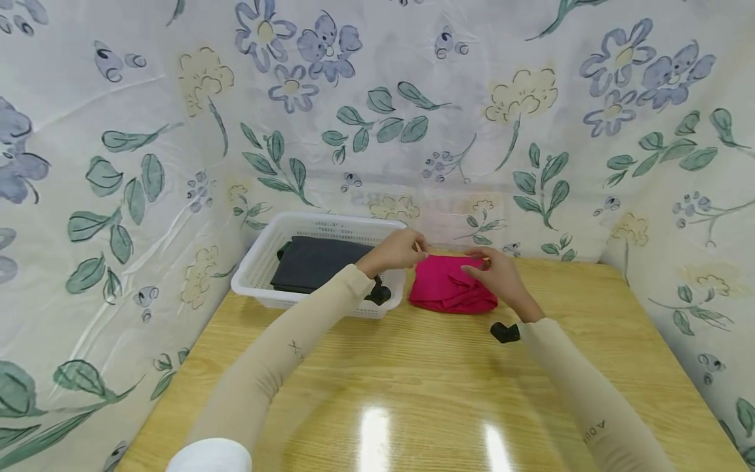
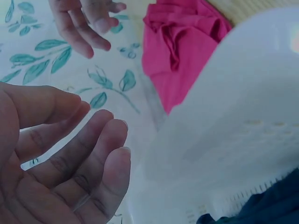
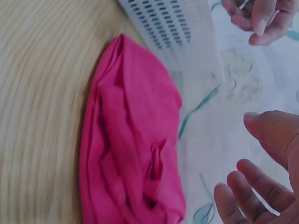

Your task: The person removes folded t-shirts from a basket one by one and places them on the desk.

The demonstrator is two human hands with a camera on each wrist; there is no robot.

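Note:
A bright pink folded cloth (image 1: 448, 288) lies in a rumpled bundle at the table's far side, just right of the white basket (image 1: 250, 288). My left hand (image 1: 394, 252) hovers over the basket's right end, near the cloth's upper left corner. In the left wrist view its fingers (image 2: 88, 161) are loosely bent with nothing between them. Above the cloth's right side is my right hand (image 1: 501, 275). The right wrist view shows that hand (image 3: 268, 179) apart from the cloth, thumb and fingers spread and holding nothing.
Dark folded cloth (image 1: 318, 262) lies inside the basket. The wooden table (image 1: 413, 380) reaches toward me, with bright light reflections near its front. A floral sheet (image 1: 448, 144) hangs behind and at both sides, close to the basket and pink cloth.

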